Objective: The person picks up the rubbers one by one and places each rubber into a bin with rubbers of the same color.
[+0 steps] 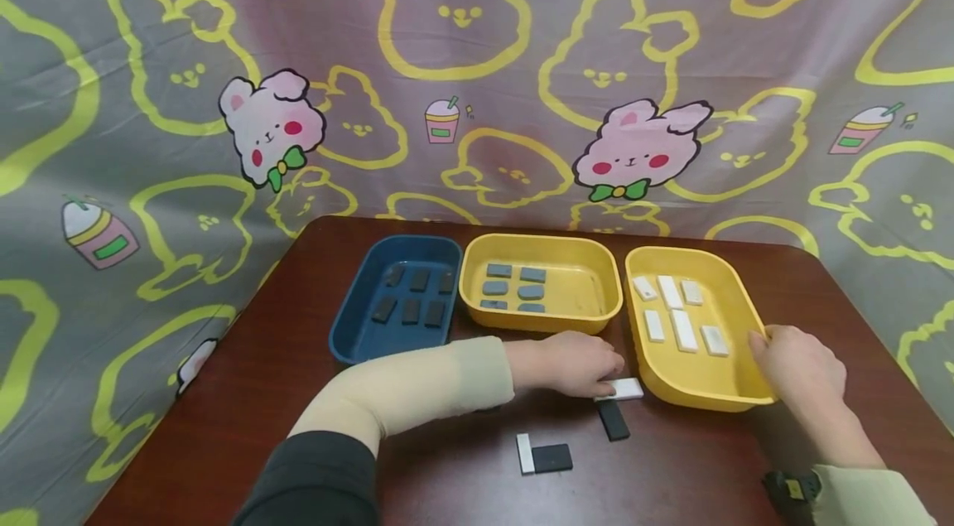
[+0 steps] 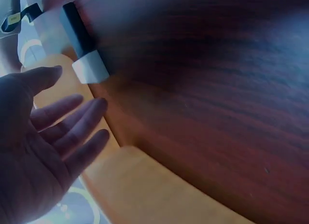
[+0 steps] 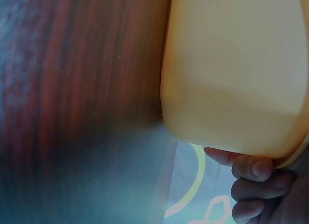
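Note:
My left hand point(image 1: 572, 364) hovers by a white block point(image 1: 628, 388) on the table. In the left wrist view its thumb and fingers are spread, and nothing lies between them. That white block point(image 2: 91, 67) meets the end of a black block point(image 2: 77, 28). Nearer the front edge, another white block point(image 1: 525, 454) lies against the end of a black block point(image 1: 552, 458). At the right, my right hand point(image 1: 803, 369) grips the rim of a yellow bin point(image 1: 708, 403) holding several white blocks. Curled fingers point(image 3: 255, 168) show at the bin's edge in the right wrist view.
Behind my left arm stand a blue bin point(image 1: 349, 327) with several dark blocks and a second yellow bin point(image 1: 540, 323) with several grey blocks. All rest on a brown wooden table point(image 1: 246, 393). A patterned cloth point(image 1: 477, 186) hangs behind it.

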{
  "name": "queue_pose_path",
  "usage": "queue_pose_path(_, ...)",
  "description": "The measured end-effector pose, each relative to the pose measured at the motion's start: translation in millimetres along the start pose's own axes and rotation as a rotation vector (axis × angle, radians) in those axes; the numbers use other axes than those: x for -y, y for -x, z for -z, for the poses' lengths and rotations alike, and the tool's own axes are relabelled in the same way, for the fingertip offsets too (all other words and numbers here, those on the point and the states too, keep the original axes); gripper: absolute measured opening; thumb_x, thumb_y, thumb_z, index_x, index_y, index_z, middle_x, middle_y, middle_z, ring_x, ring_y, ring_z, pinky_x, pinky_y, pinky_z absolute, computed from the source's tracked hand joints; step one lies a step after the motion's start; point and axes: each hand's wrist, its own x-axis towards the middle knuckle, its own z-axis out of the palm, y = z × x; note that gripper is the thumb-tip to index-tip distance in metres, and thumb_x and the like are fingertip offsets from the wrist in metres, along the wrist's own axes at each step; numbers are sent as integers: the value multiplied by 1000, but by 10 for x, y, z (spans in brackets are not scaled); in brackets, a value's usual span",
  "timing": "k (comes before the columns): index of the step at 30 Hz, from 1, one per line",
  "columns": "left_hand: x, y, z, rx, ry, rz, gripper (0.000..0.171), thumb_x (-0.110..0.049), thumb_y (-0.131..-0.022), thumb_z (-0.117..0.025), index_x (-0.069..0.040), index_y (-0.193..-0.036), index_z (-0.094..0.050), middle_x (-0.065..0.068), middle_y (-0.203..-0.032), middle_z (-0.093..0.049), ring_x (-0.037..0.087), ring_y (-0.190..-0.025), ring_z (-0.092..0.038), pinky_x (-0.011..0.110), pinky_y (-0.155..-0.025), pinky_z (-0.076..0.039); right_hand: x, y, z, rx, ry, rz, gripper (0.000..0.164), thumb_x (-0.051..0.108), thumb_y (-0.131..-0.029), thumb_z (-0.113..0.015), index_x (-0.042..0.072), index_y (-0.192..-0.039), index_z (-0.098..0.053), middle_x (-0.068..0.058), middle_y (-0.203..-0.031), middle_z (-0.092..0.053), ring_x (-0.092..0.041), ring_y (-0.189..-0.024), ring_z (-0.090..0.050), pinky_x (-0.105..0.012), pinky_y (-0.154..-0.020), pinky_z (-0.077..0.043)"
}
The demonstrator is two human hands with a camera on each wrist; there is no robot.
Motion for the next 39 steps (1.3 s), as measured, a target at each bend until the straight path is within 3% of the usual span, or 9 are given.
queue_pose_path(6,-88,-135,-66,46,62,117,21,-42,-91,-66,-22,-86,-63,-11,-72,-55,4,-64,-52,22,-56,-43,-1,4,-15,8,-2,1,37,25,-99,-48,-11,-98,-57,-9,-63,-46,-24,-58,-46,-38,-53,-36)
queue_pose_path(11,-145,-187,-82,39,23,155,24,-45,-87,-70,-22,-85,-63,-10,-75,-57,4,-66,-54,23,-58,-47,10,6,-24,7,-3,-6,37,24,-99,-48,-12,-98,-57,-9,-63,-46,-25,-58,-46,-38,-53,-36)
queue_pose_path(20,-106,-149,-120,19,64,219,24,-36,-88,-71,-19,-100,-60,-8,-81,-58,5,-68,-54,21,-60,-46,24,14,-25,0,-2,-7,35,24,-99,-48,-9,-93,-58,-9,-62,-44,-25,-58,-45,-38,-53,-36)
queue_pose_path(24,-34,-95,-194,-54,62,183,26,-27,-90,-69,-16,-108,-55,-5,-80,-57,7,-69,-56,22,-58,-46,22,12,-24,-2,-1,-6,35,24,-99,-48,-9,-92,-58,-9,-62,-44,-24,-58,-45,-38,-53,-36)
queue_pose_path(29,39,-3,-256,-109,13,106,16,-24,-92,-67,-15,-103,-60,-4,-83,-52,8,-74,-53,21,-60,-44,17,9,-17,0,3,-7,35,24,-99,-48,-8,-91,-58,-9,-62,-44,-24,-58,-45,-38,-53,-36)
queue_pose_path(35,92,94,-260,-105,-45,37,16,-25,-93,-66,-17,-107,-67,-4,-102,-60,5,-86,-57,18,-74,-47,12,15,-7,-8,0,4,34,24,-99,-48,-7,-89,-58,-8,-62,-44,-24,-57,-45,-38,-52,-36)
queue_pose_path(39,133,136,-254,-66,-8,18,24,-31,-93,-66,-14,-109,-70,-3,-110,-63,5,-98,-57,17,-84,-45,0,13,-10,-6,-3,6,34,24,-99,-48,-8,-90,-58,-8,-62,-44,-24,-58,-45,-38,-53,-35)
